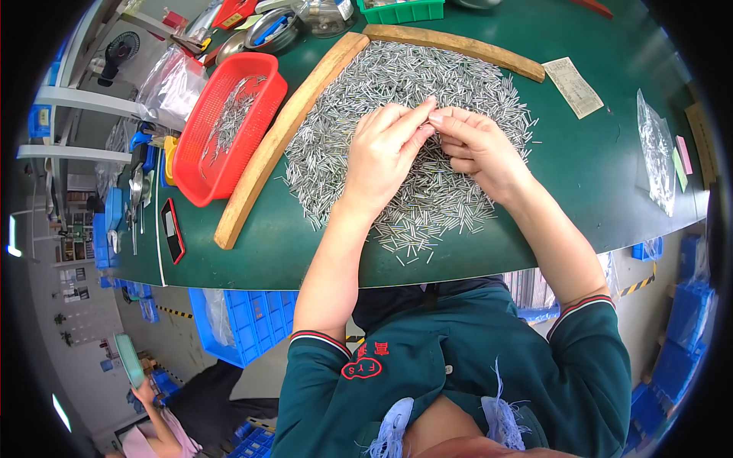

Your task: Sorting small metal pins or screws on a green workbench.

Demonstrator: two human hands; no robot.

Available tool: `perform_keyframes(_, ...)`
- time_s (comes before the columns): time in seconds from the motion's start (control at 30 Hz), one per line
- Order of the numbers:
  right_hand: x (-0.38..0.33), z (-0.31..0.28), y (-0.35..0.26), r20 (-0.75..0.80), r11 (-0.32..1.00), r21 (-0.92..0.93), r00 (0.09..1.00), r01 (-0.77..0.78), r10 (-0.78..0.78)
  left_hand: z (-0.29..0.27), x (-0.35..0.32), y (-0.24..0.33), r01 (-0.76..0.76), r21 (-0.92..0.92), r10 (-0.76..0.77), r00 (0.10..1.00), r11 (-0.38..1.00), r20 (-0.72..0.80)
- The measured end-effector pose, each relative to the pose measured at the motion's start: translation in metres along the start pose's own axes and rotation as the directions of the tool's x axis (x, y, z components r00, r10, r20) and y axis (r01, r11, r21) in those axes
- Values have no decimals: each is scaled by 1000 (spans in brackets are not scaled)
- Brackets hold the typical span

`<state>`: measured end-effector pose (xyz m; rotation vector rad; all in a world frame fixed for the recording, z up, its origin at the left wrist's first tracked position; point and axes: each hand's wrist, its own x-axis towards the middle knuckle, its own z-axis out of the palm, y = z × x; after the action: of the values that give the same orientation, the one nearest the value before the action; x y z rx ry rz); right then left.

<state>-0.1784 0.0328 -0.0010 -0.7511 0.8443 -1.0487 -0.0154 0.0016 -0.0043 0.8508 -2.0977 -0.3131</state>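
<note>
Loose metal pins [332, 137]: one broad, silvery heap, unsorted, spread on a green desk [580, 191] in front of the person; strays along the near edge.

Left hand [382, 153]: above the heap, fingers bent, thumb and forefinger drawn close together. Right hand [479, 145]: facing it, grip likewise narrowed, fingertips beside those of the left. Whether either grip is fully closed, or has hold of a pin, cannot be told; the fingers cover the spot.

Obstructions: a long wooden strip [286, 141] bounds the heap on the left; a second wooden strip [458, 48] bounds the far side, the two nearly meeting at a corner. Both hands hide the middle of the heap.

Left of the first strip: one red perforated basket [276, 88], some pins inside; one red-edged phone [172, 231], nearer the person; clear plastic bags [168, 88].

Far edge: metal bowl [272, 34]; green tray [402, 11].

Right side: printed paper slip [573, 88]; clear plastic bag [655, 156]; pink note [683, 155]; green note [679, 169].

Beyond and below: dark fan [122, 49]; blue crate [263, 317]; a co-worker [160, 427] at lower left, in pink.
</note>
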Motion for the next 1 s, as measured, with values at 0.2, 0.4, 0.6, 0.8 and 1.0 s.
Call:
perform_keyframes(0.2,0,2,-1,82,942,300,987,-153,135,-1,0,1,97,-132,-99,995,986,-8)
perform_keyframes(0.4,-1,5,-1,104,942,283,982,-180,156,-2,0,1,67,-66,-69,997,996,-40)
perform_keyframes(0.6,1,1,-1,118,944,264,978,-198,172,-5,2,1,-46,72,49,998,996,-30)
perform_keyframes(0.8,1,0,0,111,952,239,980,-189,167,0,2,2,-61,33,62,997,998,-42)
perform_keyframes(1.0,4,-2,0,176,885,387,963,-260,206,0,0,3,-6,-110,-4,996,994,-86)
